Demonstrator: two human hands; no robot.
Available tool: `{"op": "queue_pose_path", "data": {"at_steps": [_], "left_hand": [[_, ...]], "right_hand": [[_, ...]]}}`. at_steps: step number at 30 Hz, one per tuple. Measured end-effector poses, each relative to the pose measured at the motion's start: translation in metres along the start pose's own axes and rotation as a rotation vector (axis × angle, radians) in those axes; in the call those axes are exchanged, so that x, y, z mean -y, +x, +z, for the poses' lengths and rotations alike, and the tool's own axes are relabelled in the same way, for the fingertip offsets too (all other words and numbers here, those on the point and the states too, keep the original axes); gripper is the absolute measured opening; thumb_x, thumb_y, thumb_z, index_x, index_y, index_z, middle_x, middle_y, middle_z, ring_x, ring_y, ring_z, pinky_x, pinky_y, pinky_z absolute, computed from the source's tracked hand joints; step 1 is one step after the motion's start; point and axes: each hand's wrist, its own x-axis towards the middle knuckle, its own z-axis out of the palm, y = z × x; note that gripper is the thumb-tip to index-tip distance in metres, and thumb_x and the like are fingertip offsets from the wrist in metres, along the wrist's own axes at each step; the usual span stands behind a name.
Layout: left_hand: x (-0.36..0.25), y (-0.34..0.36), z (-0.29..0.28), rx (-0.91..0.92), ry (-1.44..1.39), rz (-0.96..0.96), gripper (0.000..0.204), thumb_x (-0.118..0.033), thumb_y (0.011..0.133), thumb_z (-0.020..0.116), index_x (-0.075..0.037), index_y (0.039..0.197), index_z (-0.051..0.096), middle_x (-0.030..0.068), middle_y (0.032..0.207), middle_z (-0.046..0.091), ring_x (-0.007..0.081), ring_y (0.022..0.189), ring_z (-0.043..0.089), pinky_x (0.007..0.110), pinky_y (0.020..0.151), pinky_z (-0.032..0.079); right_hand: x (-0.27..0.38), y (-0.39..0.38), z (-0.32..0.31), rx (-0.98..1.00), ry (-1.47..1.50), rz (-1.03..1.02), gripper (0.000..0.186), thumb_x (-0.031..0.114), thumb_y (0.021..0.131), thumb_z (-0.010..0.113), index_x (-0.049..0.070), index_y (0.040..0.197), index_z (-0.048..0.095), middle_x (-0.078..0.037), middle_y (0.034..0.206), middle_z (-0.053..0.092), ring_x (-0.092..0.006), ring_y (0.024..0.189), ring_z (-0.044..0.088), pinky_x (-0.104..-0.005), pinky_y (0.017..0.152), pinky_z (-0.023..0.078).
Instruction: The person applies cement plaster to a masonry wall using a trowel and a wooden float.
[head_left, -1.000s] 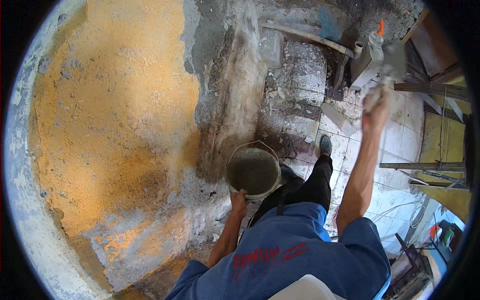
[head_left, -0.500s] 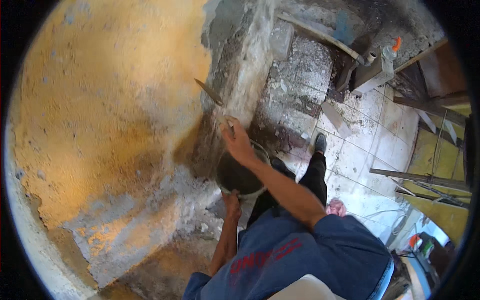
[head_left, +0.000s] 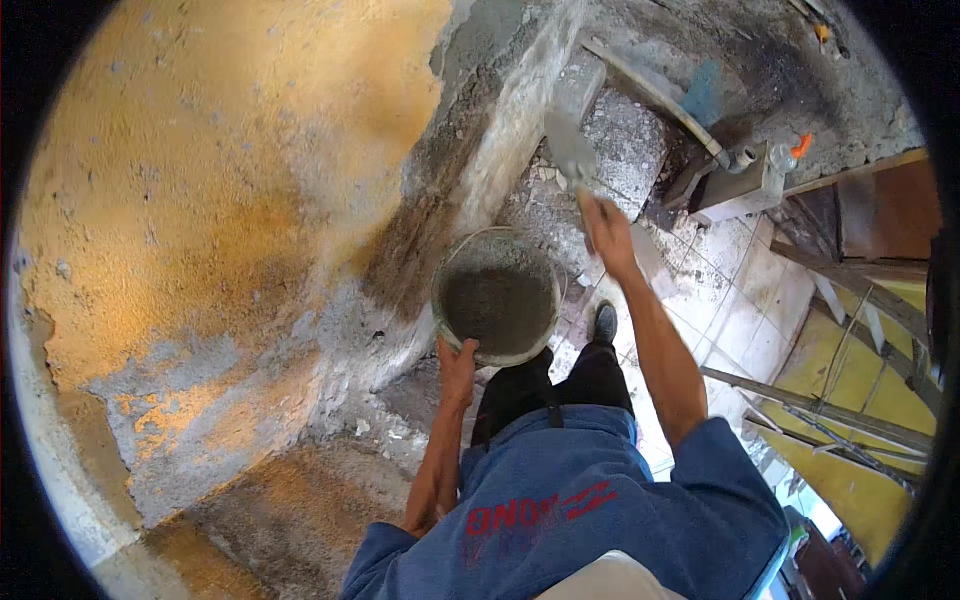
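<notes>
My left hand (head_left: 459, 368) grips the near left rim of a round bucket (head_left: 480, 354). Grey wet mortar (head_left: 497, 300) lies inside it. To the right of the bucket and farther out, my right hand (head_left: 610, 236) is closed around the handle of a trowel (head_left: 571, 150). Its blade points away from me and is slightly blurred, apart from the bucket and the wall. On the left rises a yellow wall (head_left: 240, 150), with a strip of bare grey render (head_left: 462, 110) along its broken paint edge.
A pipe (head_left: 655, 95) runs along the far floor to a block with an orange-handled tap (head_left: 800, 148). Rubble (head_left: 620, 140) covers the raised ledge. White floor tiles (head_left: 745, 250) lie to the right, beside wooden boards (head_left: 830, 405) leaning near a yellow panel.
My right hand has swung the trowel from beside the wall over to the right, away from the bucket. The bucket's mouth, previously partly covered by my arm, now shows fully.
</notes>
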Motion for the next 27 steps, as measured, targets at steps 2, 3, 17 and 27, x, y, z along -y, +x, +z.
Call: {"op": "queue_pose_path", "data": {"at_steps": [2,3,17,27], "left_hand": [[-0.021,-0.019,0.02,-0.029,-0.057,-0.014,0.061,-0.009,0.092,0.059,-0.003,0.148,0.038,0.015,0.137,0.052,0.0259,0.126,0.052,0.036,0.108,0.041],[-0.028,-0.027,0.03,-0.057,-0.129,-0.036,0.06,-0.007,0.092,0.059,-0.004,0.148,0.038,0.0145,0.138,0.052,0.0248,0.125,0.053,0.036,0.107,0.043],[0.038,-0.064,-0.015,-0.153,-0.299,-0.204,0.058,0.0,0.093,0.056,-0.008,0.147,0.036,0.0135,0.139,0.051,0.0263,0.122,0.055,0.041,0.106,0.047],[0.06,-0.054,-0.055,-0.153,-0.366,-0.196,0.062,0.0,0.094,0.056,-0.004,0.151,0.033,0.0141,0.143,0.05,0.0247,0.126,0.053,0.039,0.107,0.044]], "right_hand": [[0.006,0.077,0.014,-0.001,-0.049,0.041,0.048,0.043,0.101,0.06,-0.002,0.116,0.065,-0.001,0.071,0.055,-0.0118,0.052,0.05,-0.03,0.046,0.04],[-0.002,0.116,0.027,-0.014,-0.105,-0.022,0.047,0.042,0.1,0.06,-0.002,0.115,0.065,-0.002,0.07,0.056,-0.0127,0.052,0.051,-0.0308,0.045,0.04],[0.018,0.231,0.158,-0.16,0.073,-0.05,0.045,0.043,0.098,0.057,-0.003,0.102,0.06,-0.013,0.058,0.061,-0.0234,0.044,0.059,-0.0382,0.041,0.046],[0.019,0.214,0.192,-0.266,0.365,0.019,0.034,0.033,0.102,0.056,0.0,0.092,0.054,-0.008,0.057,0.051,-0.0189,0.04,0.049,-0.0356,0.036,0.039]]}}
